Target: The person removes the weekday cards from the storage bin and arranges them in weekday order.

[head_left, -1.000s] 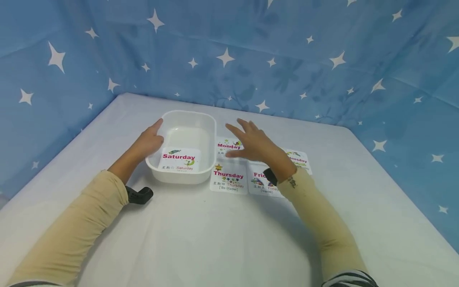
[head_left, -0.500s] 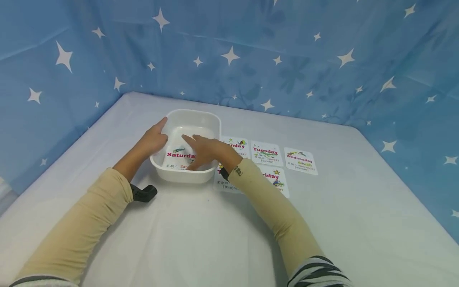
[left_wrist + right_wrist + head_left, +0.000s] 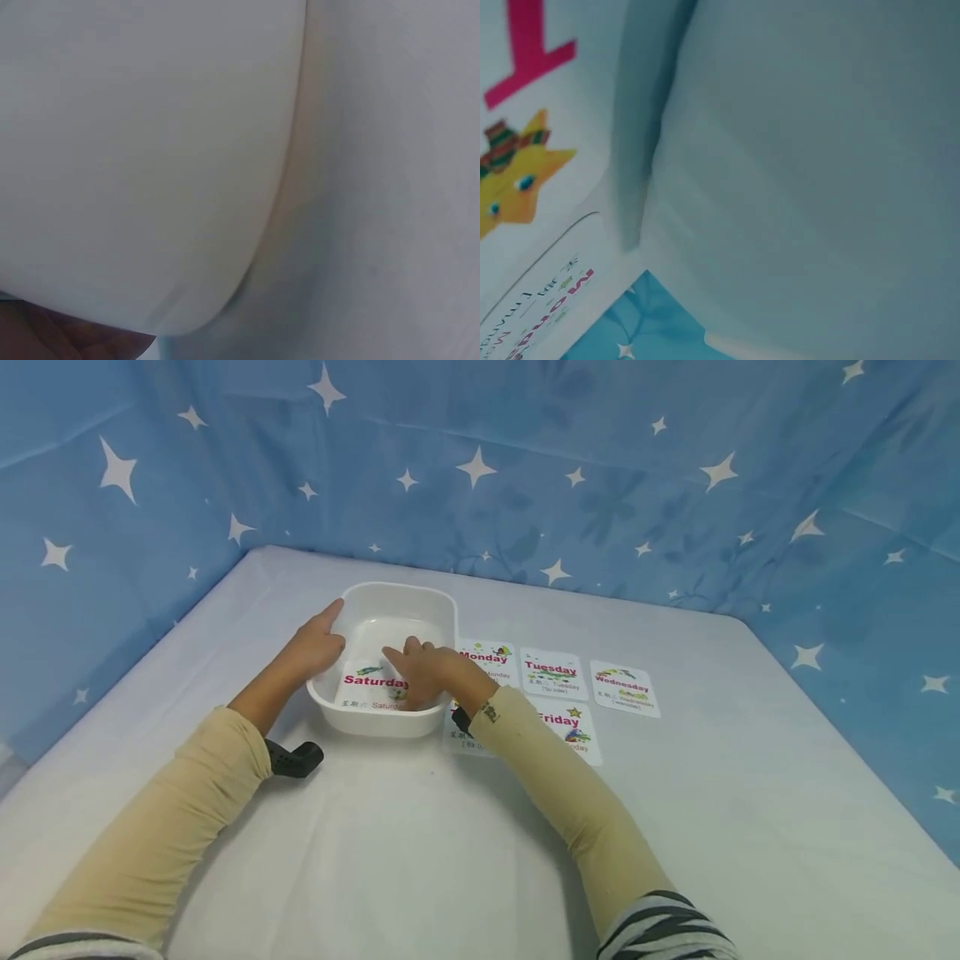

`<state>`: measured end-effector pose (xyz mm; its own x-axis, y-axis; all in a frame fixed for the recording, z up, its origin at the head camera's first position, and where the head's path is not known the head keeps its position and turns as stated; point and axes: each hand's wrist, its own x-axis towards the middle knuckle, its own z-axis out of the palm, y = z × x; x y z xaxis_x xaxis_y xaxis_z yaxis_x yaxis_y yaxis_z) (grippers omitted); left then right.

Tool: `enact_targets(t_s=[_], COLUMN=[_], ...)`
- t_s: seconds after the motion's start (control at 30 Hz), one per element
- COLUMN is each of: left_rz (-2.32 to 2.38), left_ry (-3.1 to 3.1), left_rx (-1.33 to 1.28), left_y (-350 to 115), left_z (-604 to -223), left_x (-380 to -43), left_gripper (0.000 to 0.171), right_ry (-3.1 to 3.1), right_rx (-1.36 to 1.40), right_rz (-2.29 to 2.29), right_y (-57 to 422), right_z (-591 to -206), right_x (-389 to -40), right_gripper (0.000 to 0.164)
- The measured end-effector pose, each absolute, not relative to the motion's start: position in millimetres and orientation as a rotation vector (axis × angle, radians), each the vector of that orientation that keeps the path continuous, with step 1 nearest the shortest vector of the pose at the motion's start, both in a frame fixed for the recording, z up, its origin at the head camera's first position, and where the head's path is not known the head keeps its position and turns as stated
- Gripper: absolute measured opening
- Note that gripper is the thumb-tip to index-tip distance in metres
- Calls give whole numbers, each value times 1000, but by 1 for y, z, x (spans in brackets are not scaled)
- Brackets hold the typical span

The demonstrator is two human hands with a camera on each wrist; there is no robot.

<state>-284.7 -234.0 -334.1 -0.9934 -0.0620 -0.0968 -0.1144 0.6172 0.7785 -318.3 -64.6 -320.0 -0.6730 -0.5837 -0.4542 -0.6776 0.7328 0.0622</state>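
Note:
A white plastic basin (image 3: 390, 722) stands on the white-covered table. At its left side my left hand (image 3: 311, 647) grips the rim; its index finger points along the rim, and fingers show at the basin wall in the left wrist view. A white Saturday card (image 3: 363, 693) lies inside, toward the basin's near end. Over the right part of this card is my right hand (image 3: 427, 672), reaching into the basin with the index finger extended and the thumb lower down. The hand covers the card's right edge. The right wrist view shows the basin's outer wall (image 3: 795, 165), not the fingers.
Right of the basin lie a Monday card (image 3: 487, 660), a Tuesday card (image 3: 552, 674) and a Wednesday card (image 3: 624, 687). Nearer are a Friday card (image 3: 573, 731) and another card (image 3: 465, 743), both partly under the right forearm. A blue star-patterned curtain (image 3: 525, 502) encloses the table.
My right hand has moved left from above the Monday card into the basin, over the Saturday card, and its fingers have drawn closer together. My left hand stays at the basin's rim.

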Motion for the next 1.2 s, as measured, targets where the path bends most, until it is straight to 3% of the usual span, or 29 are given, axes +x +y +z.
enact_targets(t_s=[0.33,0.63,0.9,1.07,1.2], left_rz=[1335,1362,1352,1348,1354], left_ry=[2770,2750,2752,2758,2756], left_rx=[-146,-110,-129,-122,-127], left_y=[-234,-236,-236,-236,-235], left_z=[-336,-336,-335,-335,-336], left_x=[-288,-288,-287,-288,-289], left_gripper=[72,72,71,71,72], right_ry=[2549,2615,2626,2648,2665], right_rx=[-939,-1031,-1119,-1162,-1184], right_rz=[323,152,153,154,4], right_y=[-65,-58,-55,-53,-48], right_z=[-322,-325,-322,-322,-321], right_x=[-319,-314,-311,-313,-316], right_gripper=[90,74,70,72,82])
